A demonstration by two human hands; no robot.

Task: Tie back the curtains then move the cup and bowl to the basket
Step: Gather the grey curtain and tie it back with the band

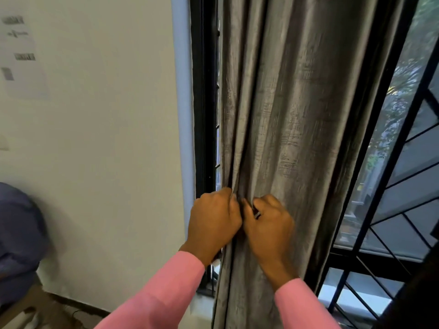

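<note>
Fingers (226, 198) of the left hand (212, 224) curl tight into a fold of the grey curtain (292, 110) at lower centre of the frame; the right hand (268, 225) beside it, touching, is clenched on the same gathered cloth. Both wear pink sleeves (166, 293). Curtain hangs bunched between the white wall (95, 138) at left and the black window grille (384, 245) at right.
</note>
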